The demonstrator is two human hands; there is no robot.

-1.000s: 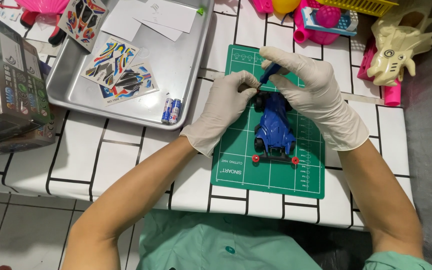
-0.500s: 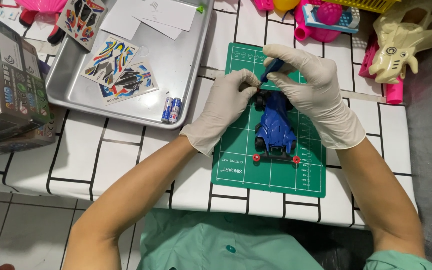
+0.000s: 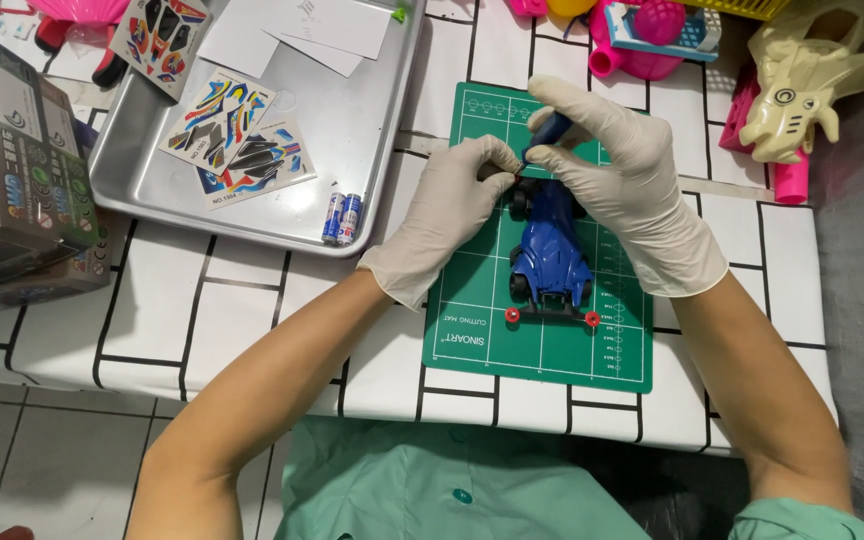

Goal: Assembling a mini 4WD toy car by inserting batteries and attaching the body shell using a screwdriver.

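Hands barely shifted since earlier frame; left hand point(image 3: 457, 205) still pinches car point(image 3: 549, 252) front end, right hand point(image 3: 624, 180) still grips blue screwdriver point(image 3: 549, 130) at same spot. Body already on chassis, wheels fitted; fastening seemingly unfinished. Left of grip: tray point(image 3: 372, 120) with stickers point(image 3: 237, 140), batteries point(image 3: 342, 217). Under car: green mat point(image 3: 552, 350), tiled tabletop point(image 3: 232, 320). Right: toys point(image 3: 802, 90).

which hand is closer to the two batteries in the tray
Left. The left hand sits just right of the batteries; the right hand is farther right, beyond the toy car.

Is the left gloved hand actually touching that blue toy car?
Touching. The head view shows the left hand with its fingertips pressed against the far end of the blue toy car, no gap visible between them.
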